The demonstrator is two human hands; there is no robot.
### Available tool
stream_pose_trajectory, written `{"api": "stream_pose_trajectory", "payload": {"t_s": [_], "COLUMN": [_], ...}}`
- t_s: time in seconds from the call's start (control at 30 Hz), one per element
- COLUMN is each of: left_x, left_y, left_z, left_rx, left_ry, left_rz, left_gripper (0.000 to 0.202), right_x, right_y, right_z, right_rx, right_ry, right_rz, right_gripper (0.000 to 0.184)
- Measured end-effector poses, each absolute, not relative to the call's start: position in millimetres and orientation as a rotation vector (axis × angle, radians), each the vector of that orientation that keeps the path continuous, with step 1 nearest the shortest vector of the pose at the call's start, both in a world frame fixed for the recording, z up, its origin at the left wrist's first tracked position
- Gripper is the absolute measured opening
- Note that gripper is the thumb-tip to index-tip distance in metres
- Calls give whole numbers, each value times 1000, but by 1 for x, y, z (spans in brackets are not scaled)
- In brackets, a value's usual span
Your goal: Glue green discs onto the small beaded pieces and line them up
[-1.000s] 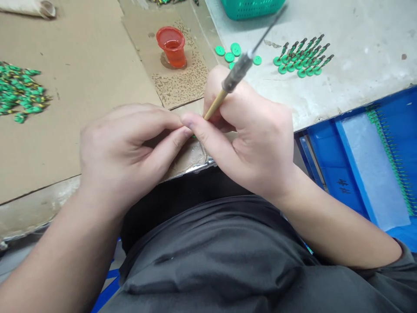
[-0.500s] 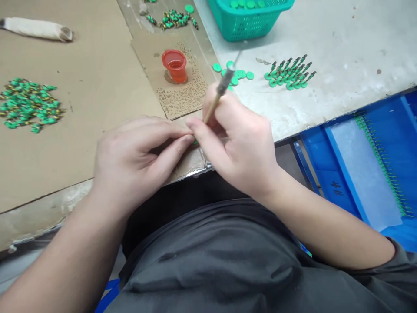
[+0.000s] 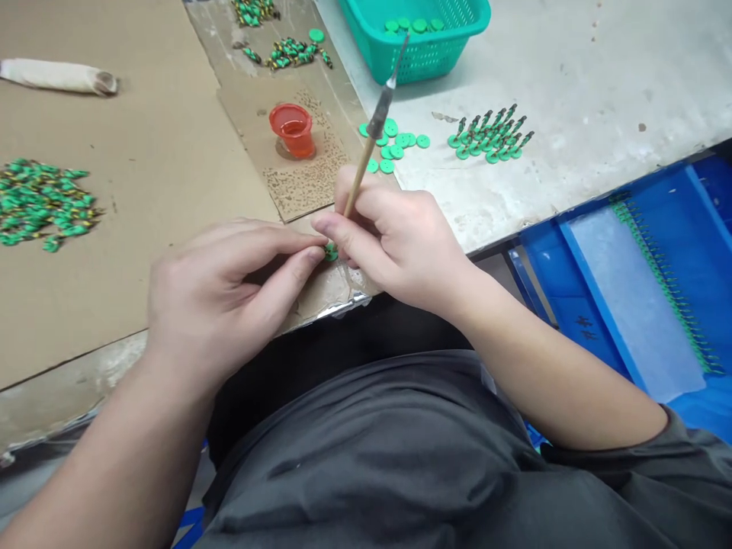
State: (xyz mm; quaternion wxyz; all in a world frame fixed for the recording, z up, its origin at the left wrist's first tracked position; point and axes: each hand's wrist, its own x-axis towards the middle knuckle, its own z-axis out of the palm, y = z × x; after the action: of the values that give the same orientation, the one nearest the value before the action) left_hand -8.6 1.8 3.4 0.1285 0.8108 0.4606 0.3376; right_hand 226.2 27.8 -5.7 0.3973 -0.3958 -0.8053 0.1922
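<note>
My left hand (image 3: 229, 282) is closed in a pinch at the table's front edge. At its thumb and fingertip is a small green piece (image 3: 331, 252), mostly covered by the fingers. My right hand (image 3: 394, 236) is closed around a thin brush (image 3: 366, 156) with a wooden shaft and a dark collar. The brush's pointed tip is up and away from the green piece. My right fingertips are beside that piece; whether they touch it is hidden. Loose green discs (image 3: 396, 152) lie just beyond my right hand.
Behind the hands stands a red cup (image 3: 293, 130) of liquid on cardboard. Small green-and-black pieces form a pile (image 3: 46, 202) at left. Discs with upright dark pieces (image 3: 490, 139) stand at right, near a green basket (image 3: 423, 57). A blue bin (image 3: 554, 267) is below the edge.
The view has shifted, so the table things appear further left and lower. The right hand has drawn slightly away from the left, showing more of the green piece. The brush stays in the right hand.
</note>
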Motion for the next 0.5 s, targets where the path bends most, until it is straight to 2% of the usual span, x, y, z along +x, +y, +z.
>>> {"api": "stream_pose_trajectory", "payload": {"t_s": [0.37, 0.5], "left_x": [-5, -8], "left_y": [-2, 0], "left_z": [7, 4], "left_rx": [2311, 2346], "left_ry": [1386, 1345], "left_rz": [969, 1000], "left_gripper": [16, 12], "right_x": [225, 224], "right_y": [30, 29], "right_z": [-8, -7], "right_rx": [-930, -938], "right_ry": [-2038, -2092], "right_rz": [513, 472], "right_gripper": [52, 45]}}
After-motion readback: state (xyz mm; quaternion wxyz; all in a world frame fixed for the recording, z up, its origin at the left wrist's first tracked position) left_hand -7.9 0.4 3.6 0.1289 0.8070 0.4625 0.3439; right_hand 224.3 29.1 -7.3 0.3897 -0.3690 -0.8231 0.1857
